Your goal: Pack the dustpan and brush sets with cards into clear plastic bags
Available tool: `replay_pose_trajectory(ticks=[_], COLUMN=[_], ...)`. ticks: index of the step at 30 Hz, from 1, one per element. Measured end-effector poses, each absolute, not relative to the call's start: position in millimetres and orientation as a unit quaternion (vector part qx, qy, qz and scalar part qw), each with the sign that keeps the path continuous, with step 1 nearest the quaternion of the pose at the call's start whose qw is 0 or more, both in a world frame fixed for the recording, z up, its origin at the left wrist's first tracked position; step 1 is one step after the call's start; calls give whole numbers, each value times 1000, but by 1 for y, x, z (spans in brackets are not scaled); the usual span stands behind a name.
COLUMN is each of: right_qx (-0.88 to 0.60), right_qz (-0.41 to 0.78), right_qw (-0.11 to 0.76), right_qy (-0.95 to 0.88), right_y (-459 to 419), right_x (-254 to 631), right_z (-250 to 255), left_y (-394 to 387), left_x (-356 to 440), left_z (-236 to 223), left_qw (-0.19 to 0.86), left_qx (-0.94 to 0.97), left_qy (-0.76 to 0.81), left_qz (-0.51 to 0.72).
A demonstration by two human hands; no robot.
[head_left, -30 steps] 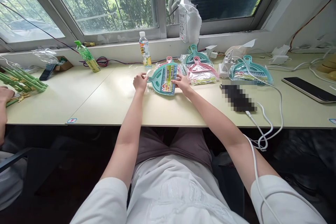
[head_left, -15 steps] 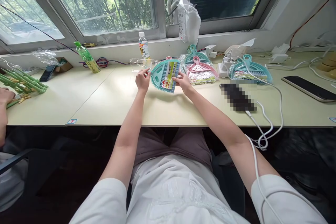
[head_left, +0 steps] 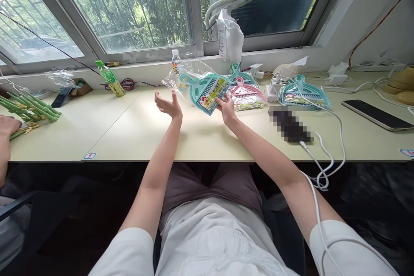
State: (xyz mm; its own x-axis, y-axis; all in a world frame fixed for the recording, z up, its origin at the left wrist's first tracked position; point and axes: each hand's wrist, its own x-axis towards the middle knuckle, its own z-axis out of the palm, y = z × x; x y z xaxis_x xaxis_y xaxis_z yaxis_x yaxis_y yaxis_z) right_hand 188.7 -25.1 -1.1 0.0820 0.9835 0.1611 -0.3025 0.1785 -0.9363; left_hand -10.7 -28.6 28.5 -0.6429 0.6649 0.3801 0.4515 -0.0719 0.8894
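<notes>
A teal dustpan and brush set (head_left: 203, 90) with a yellow-green label is held up over the desk, its handle toward the upper left. My right hand (head_left: 227, 107) grips its right edge, thumb on the front. To the left of it my left hand (head_left: 168, 104) is open, palm up with fingers apart, and touches nothing. A clear plastic bag (head_left: 193, 67) spreads behind the set's handle; whether it is attached to the set I cannot tell. Just behind my right hand lie a pink dustpan set (head_left: 244, 88) in wrapping and another teal one (head_left: 237, 69).
Another wrapped teal set (head_left: 300, 90) lies right of a white power strip (head_left: 275, 88). White cables cross the desk (head_left: 129, 138) near a phone (head_left: 377, 114). Two bottles stand or lean at the back, one green (head_left: 111, 78). At far left, another person's hand (head_left: 8, 127) is by bamboo-like sticks (head_left: 35, 108).
My left hand has let go of the dustpan set's handle and opened, moving slightly left. The clear bag now shows spread out behind the handle. My right hand keeps its hold.
</notes>
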Motion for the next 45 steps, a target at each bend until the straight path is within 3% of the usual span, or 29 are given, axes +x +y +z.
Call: replay_pose_trajectory(ticks=[3,7,14,23,30,39,45], right_qx=[-384,-387,-389,-384,-373,-359,-368], right_qz=[513,496,472,524,553,554,517], right_qw=[630,631,663,627,603,590,616], right_qy=[-438,-454,-431,-430,-437,-466,-466], right_y=[-25,-25,-20,-22,-20,-13,-13], right_x=[187,183,188,184,193,195,195], right_z=[-2,-5,-9,-7,2,-4,-3], left_y=[-13,-8,-21,-20,-25,-27,-31], left_x=[-17,-8,13,7,10,9,23], left_z=[24,14,4,9,10,15,5], left_qw=[256,471,625,572,586,576,628], left_qx=[437,489,540,459,468,442,475], left_qy=[571,456,386,383,409,391,383], left_qz=[646,575,411,561,520,565,483])
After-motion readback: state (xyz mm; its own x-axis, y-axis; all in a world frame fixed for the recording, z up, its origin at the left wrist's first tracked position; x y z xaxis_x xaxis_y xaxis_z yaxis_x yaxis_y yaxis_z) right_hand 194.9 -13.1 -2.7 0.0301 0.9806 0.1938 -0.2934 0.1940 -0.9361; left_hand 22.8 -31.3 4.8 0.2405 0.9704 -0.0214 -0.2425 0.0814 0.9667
